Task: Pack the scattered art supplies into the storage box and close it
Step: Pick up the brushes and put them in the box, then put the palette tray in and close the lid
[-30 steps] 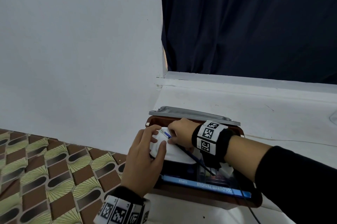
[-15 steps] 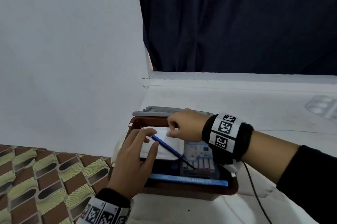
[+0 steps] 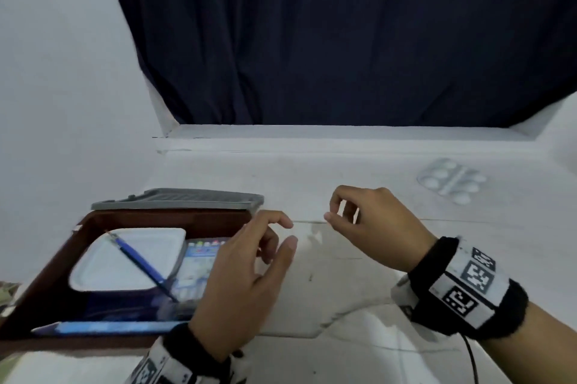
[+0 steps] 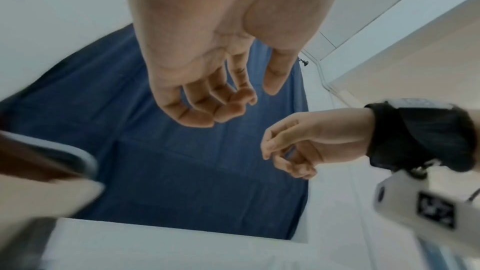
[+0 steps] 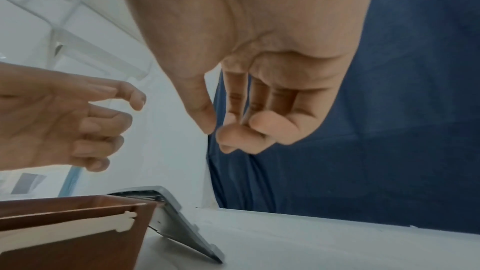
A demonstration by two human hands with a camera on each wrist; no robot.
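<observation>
The brown storage box (image 3: 62,261) stands open at the left, its grey lid (image 3: 178,199) propped behind it. Inside lie a white tray (image 3: 103,268), a blue paintbrush (image 3: 140,261) across it, a paint set (image 3: 199,261) and a blue pencil box (image 3: 106,328). My left hand (image 3: 249,271) hovers over the box's right edge, fingers loosely curled and empty. Further right my right hand (image 3: 365,221) hangs in the air with relaxed, bent fingers that hold nothing. A clear paint palette (image 3: 452,180) lies on the white surface at the far right.
A dark blue curtain (image 3: 343,40) hangs behind a raised white ledge (image 3: 343,133). White wall is on the left. A cable (image 3: 471,358) trails from my right wrist band. A patterned floor shows at the lower left corner (image 3: 6,290).
Both hands have let go of the tray and the paintbrush and lifted out of the box to the right. The brush now lies across the tray. The view has swung right.
</observation>
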